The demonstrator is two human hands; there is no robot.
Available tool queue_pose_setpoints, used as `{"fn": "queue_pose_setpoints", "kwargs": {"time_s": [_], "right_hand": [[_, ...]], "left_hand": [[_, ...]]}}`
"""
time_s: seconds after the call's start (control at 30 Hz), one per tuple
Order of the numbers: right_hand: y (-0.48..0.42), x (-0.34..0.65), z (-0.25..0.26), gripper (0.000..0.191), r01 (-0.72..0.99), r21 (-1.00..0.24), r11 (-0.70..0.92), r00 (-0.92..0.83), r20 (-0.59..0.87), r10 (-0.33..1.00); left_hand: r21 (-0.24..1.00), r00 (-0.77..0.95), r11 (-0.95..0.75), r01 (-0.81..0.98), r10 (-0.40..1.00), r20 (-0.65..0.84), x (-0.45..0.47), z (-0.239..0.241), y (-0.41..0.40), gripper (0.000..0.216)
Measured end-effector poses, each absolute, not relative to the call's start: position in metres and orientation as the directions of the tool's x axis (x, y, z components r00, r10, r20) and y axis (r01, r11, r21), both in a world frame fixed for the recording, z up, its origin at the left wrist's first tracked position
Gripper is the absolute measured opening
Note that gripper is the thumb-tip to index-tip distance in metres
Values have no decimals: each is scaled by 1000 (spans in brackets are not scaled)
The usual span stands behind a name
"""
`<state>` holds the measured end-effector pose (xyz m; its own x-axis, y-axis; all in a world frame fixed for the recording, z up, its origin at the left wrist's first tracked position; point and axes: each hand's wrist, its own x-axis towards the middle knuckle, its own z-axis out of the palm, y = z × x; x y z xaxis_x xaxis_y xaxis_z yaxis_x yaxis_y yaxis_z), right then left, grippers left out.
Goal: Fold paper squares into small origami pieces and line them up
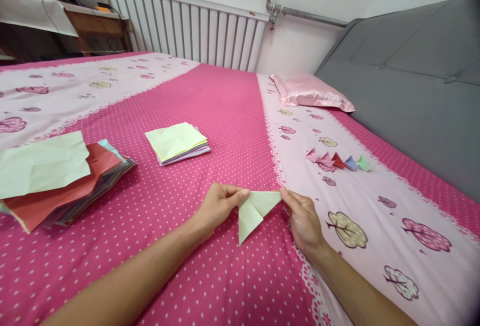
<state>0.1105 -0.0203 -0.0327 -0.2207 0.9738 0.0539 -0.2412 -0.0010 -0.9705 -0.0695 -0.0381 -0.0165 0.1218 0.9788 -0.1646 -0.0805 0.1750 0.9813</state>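
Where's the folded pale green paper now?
In the head view, the folded paper is below centre, slightly right, held between the left hand and right hand.

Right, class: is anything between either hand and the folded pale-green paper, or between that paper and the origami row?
Nothing blocks the hands: left hand and right hand both pinch the pale-green paper. Toward the origami row, only the right hand and bedspread intervene.

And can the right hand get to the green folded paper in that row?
Probably yes: only bedspread seems to lie between the right hand and the green folded paper, though that hand is holding the pale sheet.
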Motion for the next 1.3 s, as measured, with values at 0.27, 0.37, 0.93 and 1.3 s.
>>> {"fn": "queue_pose_setpoints", "kwargs": {"time_s": [0.27,0.37,0.93,1.3], "right_hand": [[-26,103,-26,40,-286,-958,-19,-438,113,892],[-29,100,-25,40,-232,-971,61,-446,162,880],[-28,100,-30,34,-178,-978,108,-338,164,927],[-30,98,-33,47,-56,-988,147,-320,157,934]], "left_hand": [[813,155,315,-490,949,-275,-67,-18,-34,18],[767,178,353,-536,935,-306,-64,-17,-36,15],[751,250,413,-516,911,-329,-64,-20,-38,17],[761,293,373,-531,923,-248,-47,-19,-50,24]]}}
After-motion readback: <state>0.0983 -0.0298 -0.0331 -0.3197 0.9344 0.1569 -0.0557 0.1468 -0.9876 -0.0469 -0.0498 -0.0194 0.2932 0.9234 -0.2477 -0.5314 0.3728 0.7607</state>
